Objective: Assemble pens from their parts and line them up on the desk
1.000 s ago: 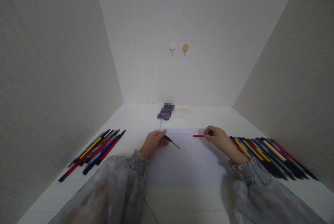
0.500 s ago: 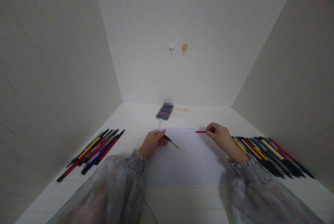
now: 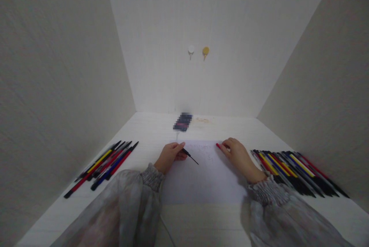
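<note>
My left hand [image 3: 170, 155] rests at the left edge of a white sheet of paper [image 3: 206, 178] and pinches a black pen part with a thin tip [image 3: 190, 156] that points right over the sheet. My right hand [image 3: 235, 151] lies near the sheet's far right corner, fingers curled over a short red pen piece [image 3: 218, 146] of which only the end shows. Both arms wear grey sleeves.
A row of red, yellow, blue and black pens [image 3: 105, 163] lies on the left of the white desk [image 3: 150, 131], a longer row of pens [image 3: 294, 172] on the right. A blurred dark object [image 3: 182, 121] sits behind the paper. Walls close in on three sides.
My right hand turned and drew the red piece in under its fingers, so less of it shows. My left hand and its black part barely moved.
</note>
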`<state>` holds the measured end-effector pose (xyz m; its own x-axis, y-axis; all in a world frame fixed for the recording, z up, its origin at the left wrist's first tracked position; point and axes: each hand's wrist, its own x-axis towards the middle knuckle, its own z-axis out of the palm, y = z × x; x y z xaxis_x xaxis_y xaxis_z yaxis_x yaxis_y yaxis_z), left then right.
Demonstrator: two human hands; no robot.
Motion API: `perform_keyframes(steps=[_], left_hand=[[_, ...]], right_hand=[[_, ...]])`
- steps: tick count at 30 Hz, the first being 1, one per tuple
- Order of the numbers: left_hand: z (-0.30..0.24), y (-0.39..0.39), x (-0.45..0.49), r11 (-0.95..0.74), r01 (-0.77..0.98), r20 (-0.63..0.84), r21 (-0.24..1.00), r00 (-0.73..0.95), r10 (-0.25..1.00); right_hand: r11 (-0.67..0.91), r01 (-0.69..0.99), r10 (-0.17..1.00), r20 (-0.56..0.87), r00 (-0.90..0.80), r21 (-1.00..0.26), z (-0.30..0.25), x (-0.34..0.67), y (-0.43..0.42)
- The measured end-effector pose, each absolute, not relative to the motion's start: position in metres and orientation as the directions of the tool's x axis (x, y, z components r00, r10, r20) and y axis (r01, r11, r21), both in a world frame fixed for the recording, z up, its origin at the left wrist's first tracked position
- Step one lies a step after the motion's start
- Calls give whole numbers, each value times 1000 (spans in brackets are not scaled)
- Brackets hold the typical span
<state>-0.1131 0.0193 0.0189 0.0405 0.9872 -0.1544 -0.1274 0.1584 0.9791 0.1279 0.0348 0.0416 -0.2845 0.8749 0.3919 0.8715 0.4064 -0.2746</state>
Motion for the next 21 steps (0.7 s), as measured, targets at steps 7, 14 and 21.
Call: perform_keyframes(steps=[7, 14, 21], left_hand=[[21, 16, -109, 79, -22, -77, 997, 78, 994], [21, 16, -108, 69, -104, -60, 992, 92, 994], [25, 17, -113, 57, 168, -61, 984, 20, 998]], right_hand=[[475, 478, 845, 230, -484, -739, 26, 74, 12], [390, 535, 879, 130, -459, -749, 16, 68, 10], [404, 585, 891, 156, -427, -703, 19, 73, 12]])
